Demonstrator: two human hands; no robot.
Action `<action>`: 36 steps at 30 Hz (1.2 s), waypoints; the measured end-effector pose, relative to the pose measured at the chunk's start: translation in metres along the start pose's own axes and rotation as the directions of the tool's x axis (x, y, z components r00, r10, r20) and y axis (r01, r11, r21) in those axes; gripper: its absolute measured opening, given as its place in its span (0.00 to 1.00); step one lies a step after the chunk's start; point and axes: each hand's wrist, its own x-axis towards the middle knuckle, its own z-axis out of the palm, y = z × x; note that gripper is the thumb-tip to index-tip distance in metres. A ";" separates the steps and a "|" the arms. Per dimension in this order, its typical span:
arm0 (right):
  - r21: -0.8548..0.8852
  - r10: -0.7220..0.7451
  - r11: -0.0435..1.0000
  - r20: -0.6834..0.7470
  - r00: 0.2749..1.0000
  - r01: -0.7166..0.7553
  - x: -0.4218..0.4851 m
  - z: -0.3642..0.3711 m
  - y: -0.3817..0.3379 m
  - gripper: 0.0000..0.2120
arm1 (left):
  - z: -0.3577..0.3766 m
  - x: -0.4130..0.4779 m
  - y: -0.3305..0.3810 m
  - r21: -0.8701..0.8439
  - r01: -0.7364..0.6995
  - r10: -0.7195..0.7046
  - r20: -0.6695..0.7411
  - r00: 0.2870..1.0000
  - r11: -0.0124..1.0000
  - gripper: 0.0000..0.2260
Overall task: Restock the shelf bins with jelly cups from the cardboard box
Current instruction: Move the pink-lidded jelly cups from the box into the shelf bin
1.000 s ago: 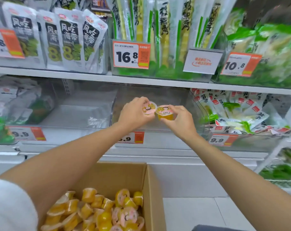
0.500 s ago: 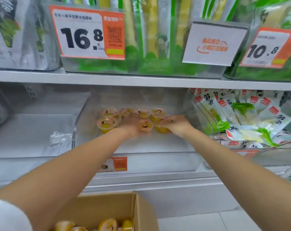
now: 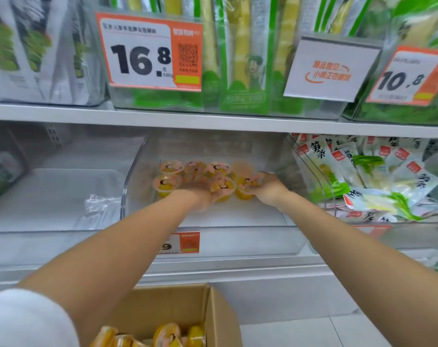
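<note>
The right hand (image 3: 266, 190) is inside the middle bin (image 3: 238, 237). Its fingers (image 3: 253, 182) curl onto the lid and rim of a yellow cup (image 3: 244, 192) that sits low in the bin. The left hand (image 3: 200, 194) reaches in beside it and is blurred. Its fingers lie at a second cup (image 3: 223, 187), just beside the first, but whether they grip it or lie spread cannot be told.

Behind and left of the hands more cups (image 3: 169, 181) stand upright in two short rows, pink printed lids up. The clear bin sits on the lower shelf, with a price tag (image 3: 185, 242) on its front. Just right of it, another bin holds green-and-white snack packs (image 3: 363, 186). The upper shelf (image 3: 213, 121) carries tall green packs (image 3: 240, 58) and a 16.8 tag (image 3: 150, 51). At the bottom edge the open box (image 3: 218, 311) holds loose cups (image 3: 168, 333).
</note>
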 end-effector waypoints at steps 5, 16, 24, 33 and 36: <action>-0.248 -0.162 0.959 -0.088 0.983 0.136 -0.034 -0.006 -0.022 0.14 | -0.013 -0.032 -0.003 -0.142 -0.058 0.023 -0.237 0.971 0.988 0.20; -0.217 -0.430 0.893 -0.155 0.889 0.394 -0.196 0.058 -0.073 0.03 | 0.033 -0.196 -0.018 -0.466 -0.118 -0.160 -0.515 0.842 0.877 0.10; -0.341 -0.084 0.900 0.476 0.875 0.272 -0.223 0.189 -0.012 0.08 | 0.188 -0.227 -0.108 -0.422 0.245 -0.180 0.189 0.965 0.873 0.07; -0.595 0.485 0.764 0.784 0.386 0.249 -0.225 0.274 0.046 0.36 | 0.324 -0.251 -0.127 -0.400 0.279 0.008 0.584 0.812 0.873 0.33; -0.572 0.421 0.726 0.808 0.411 0.381 -0.228 0.280 0.051 0.40 | 0.337 -0.250 -0.115 -0.399 0.235 0.018 0.537 0.844 0.887 0.35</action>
